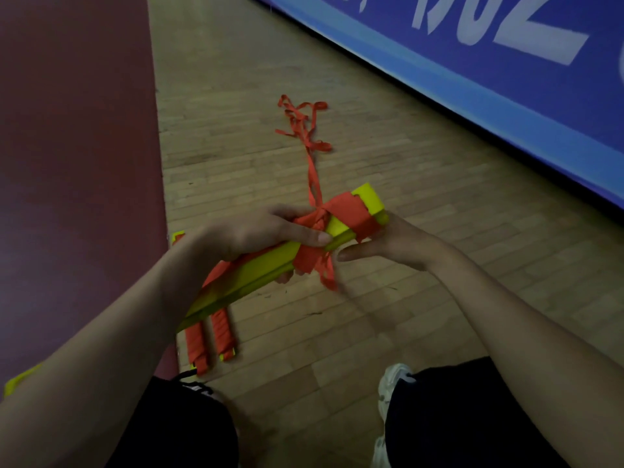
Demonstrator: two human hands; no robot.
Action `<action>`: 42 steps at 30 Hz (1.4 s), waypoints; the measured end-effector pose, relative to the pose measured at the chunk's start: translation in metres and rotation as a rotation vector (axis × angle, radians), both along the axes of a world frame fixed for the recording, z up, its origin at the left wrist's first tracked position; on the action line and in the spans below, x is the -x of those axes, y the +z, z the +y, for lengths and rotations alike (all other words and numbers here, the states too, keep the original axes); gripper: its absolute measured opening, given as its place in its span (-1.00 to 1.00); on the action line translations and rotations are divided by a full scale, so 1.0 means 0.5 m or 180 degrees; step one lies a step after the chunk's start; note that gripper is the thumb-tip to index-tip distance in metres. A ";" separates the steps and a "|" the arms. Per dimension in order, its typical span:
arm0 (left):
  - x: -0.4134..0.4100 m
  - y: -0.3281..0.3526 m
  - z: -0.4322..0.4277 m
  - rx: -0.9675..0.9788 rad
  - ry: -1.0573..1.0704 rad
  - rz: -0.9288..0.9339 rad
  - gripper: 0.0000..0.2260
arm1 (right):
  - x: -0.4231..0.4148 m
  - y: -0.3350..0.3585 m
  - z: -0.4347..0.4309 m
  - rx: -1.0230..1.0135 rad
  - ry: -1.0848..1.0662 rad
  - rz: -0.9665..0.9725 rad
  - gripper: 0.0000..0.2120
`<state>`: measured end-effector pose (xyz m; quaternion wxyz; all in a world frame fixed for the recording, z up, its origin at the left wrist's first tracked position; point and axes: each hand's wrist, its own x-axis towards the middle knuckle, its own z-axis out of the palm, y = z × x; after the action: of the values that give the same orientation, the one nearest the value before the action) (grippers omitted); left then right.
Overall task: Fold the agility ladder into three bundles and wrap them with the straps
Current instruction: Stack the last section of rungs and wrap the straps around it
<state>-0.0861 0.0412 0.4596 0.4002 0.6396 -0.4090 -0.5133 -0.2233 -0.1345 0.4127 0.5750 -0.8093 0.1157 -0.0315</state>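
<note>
**A:** Head view, and the biggest thing out there is the wooden floor [337, 332], pale planks running away from us. A blue banner [472, 79] with large white lettering slants down the right side.

**B:** And a dark red panel [74, 163] fills the left, edge to edge with the planks. Bare forearms come in from both bottom corners, black shorts [456, 417] below them.

**A:** Now the action: the bundle [256, 270] of yellow rungs is up off the floor, held at a slant between the two arms, centre frame.

**B:** Left grip [266, 231] is clamped over its middle from above, fingers and thumb wrapped round the rungs. That one is grasping the bundle, no doubt.

**A:** Right grip [385, 244] sits under the far end, thumb [351, 255] stretched out straight beside the rungs. Its fingers are hidden behind the bundle, so I cannot tell whether it clutches or merely supports.

**B:** The orange strap [347, 214] is wound round the bundle near that far end and crosses at the top edge, short ends dangling below.

**A:** From that crossing a long tail runs off across the floor and finishes in a loose tangle [304, 119] near the banner.

**B:** Beneath the left forearm, two orange-wrapped pieces [223, 336] with yellow tips lie on the planks, side by side.

**A:** White shoe [391, 383] just beside the right leg, and a yellow scrap [20, 380] at the lower left edge.
</note>
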 end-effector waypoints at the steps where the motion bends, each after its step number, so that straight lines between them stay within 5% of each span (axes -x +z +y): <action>1: 0.000 0.003 0.001 -0.0006 -0.0050 0.0046 -0.66 | -0.002 0.002 0.009 -0.0146 0.0071 0.0012 -0.62; 8: -0.028 0.003 0.015 -0.0019 0.0016 0.0320 -0.58 | -0.020 -0.029 0.045 -0.0414 0.0243 -0.0159 -0.90; 26: -0.075 -0.070 -0.001 -0.0177 0.0421 0.0135 -0.76 | -0.029 -0.074 0.068 -0.0694 -0.0505 0.0470 -0.83; 34: -0.052 -0.112 -0.020 -0.0006 0.0457 -0.1397 -0.73 | -0.029 -0.071 0.085 -0.0027 -0.0891 0.0215 -0.65; 42: 0.020 -0.148 -0.044 -0.0166 0.0340 -0.4269 -0.56 | -0.044 -0.051 0.103 -0.0698 -0.2226 0.0341 -0.43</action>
<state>-0.0964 0.0192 0.3858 0.0689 0.8487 -0.5244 0.0058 -0.2015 -0.0831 0.3873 0.6059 -0.6550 0.4178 -0.1710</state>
